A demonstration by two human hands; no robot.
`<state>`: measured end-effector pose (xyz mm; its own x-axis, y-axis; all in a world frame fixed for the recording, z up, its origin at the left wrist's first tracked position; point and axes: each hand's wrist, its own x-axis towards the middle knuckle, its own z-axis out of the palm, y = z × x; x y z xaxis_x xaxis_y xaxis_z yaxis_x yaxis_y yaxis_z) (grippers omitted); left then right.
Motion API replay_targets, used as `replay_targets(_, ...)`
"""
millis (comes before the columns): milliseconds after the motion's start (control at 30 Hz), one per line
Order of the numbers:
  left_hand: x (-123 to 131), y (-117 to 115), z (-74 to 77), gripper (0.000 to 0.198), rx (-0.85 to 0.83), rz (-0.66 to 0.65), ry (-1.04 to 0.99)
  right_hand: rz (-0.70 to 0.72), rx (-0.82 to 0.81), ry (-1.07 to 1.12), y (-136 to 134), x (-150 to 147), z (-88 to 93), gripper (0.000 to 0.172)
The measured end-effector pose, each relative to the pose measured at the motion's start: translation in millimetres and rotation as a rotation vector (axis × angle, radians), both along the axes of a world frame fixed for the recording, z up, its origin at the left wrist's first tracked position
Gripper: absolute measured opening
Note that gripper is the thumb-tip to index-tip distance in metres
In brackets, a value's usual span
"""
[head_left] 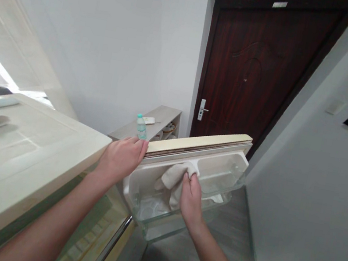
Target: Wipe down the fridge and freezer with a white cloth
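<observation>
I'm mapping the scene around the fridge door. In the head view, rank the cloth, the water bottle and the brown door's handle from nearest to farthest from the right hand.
1. Cloth: under the right hand, pressed on the open fridge door's inner shelf.
2. Water bottle: up and left, on the low cabinet behind the left hand.
3. Door handle: farthest, on the brown door behind.

A single head-worn camera looks forward and down from above an open fridge door (pixel 198 145), close to it. It faces along a hallway toward a dark wooden door (pixel 254 68), with wide-angle distortion tilting the walls; no second view exists.
</observation>
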<state>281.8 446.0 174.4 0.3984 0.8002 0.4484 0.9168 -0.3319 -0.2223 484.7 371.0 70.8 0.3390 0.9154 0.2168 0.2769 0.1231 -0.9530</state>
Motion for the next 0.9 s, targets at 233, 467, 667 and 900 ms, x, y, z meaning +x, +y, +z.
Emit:
replay_targets(233, -1.5, 0.5, 0.9, 0.052, -0.045, -0.008, 0.008, -0.257, 0.087, 0.273, -55.2, 64.3, 12.1, 0.044)
replay_targets(467, 1.8, -2.9, 11.4, 0.055, -0.134, -0.027, 0.094, 0.026, -0.013, 0.072, -30.9, 109.3, 30.0, 0.039)
replay_targets(667, 30.6, 3.1, 20.3, 0.054, -0.252, -0.058, 0.035, 0.208, -0.080, -0.310, -16.2, 92.9, 40.1, 0.035)
replay_targets(900, 33.4, 13.0, 11.5, 0.050, -0.243, -0.109, 0.052, 0.306, -0.096, -0.317, 5.1, 112.5, 44.1, 0.027)
